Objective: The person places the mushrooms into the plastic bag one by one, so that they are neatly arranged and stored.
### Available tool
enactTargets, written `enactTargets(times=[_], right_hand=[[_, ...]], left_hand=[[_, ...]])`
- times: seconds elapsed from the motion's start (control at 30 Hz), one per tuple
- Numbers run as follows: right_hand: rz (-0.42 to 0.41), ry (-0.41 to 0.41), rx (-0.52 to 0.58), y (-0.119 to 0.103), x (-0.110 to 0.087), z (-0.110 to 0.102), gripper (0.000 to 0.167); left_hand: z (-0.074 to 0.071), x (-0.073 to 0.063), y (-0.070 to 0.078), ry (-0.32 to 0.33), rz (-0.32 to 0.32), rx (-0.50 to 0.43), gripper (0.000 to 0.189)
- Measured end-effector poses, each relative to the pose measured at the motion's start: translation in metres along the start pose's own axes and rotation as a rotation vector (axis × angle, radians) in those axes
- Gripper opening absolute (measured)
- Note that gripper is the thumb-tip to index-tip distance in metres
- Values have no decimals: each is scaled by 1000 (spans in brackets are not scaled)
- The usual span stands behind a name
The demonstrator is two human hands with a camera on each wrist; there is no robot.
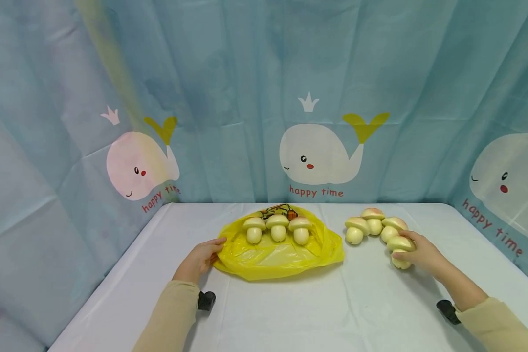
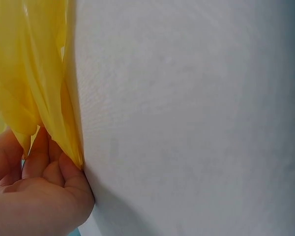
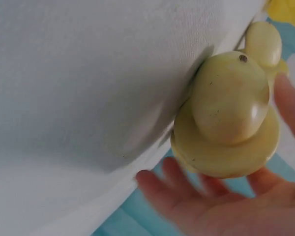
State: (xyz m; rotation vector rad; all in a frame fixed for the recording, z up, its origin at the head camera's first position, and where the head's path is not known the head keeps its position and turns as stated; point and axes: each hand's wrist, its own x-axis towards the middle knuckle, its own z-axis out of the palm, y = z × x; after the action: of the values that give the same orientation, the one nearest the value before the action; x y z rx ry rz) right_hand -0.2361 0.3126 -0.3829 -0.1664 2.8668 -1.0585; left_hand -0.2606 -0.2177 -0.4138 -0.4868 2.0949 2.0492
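A yellow plastic bag (image 1: pixel 273 270) lies spread with its mouth facing the person. My left hand (image 1: pixel 204 257) grips its left edge, and in the left wrist view thin yellow folds (image 2: pixel 54 108) run down between the curled fingers. Three toy mushrooms (image 1: pixel 278 229) stand side by side in the bag. On the right, my right hand (image 1: pixel 424 254) is around the nearest loose toy mushroom (image 1: pixel 400 247). The right wrist view shows that mushroom's pale round stem (image 3: pixel 231 98) towards the camera, the loosely spread fingers (image 3: pixel 172 196) under its cap and the thumb beside it.
Three more toy mushrooms (image 1: pixel 373 222) are clustered behind the right hand, touching or overlapping one another. Everything rests on a white-covered table (image 1: pixel 317 313). A blue curtain (image 1: pixel 229 98) with whale prints hangs behind and at both sides. Each wrist bears a black device (image 1: pixel 207 300).
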Motion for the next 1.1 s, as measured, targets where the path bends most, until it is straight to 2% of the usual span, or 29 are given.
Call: enactTargets(times=[0.13,0.3,0.47,0.7,0.87,1.1], right_hand=[[44,4,-47,-3,2,0,88],[29,-2,-93,-5,4,3,83],[31,13,-71,-11,7,10,73],[88,39,49,-24,8,15,68],[103,21,171,-25,12,13,77],[101,-28,333,-54,6,13,84]], left_hand=[[0,-1,0,-3,-3,-1,42],[1,0,0,7,-15,-10,41],[1,2,0,13,-25,-7,41],[1,2,2,6,-31,5,42],[0,1,3,6,-38,4,42],[0,1,2,10,-45,-3,42]])
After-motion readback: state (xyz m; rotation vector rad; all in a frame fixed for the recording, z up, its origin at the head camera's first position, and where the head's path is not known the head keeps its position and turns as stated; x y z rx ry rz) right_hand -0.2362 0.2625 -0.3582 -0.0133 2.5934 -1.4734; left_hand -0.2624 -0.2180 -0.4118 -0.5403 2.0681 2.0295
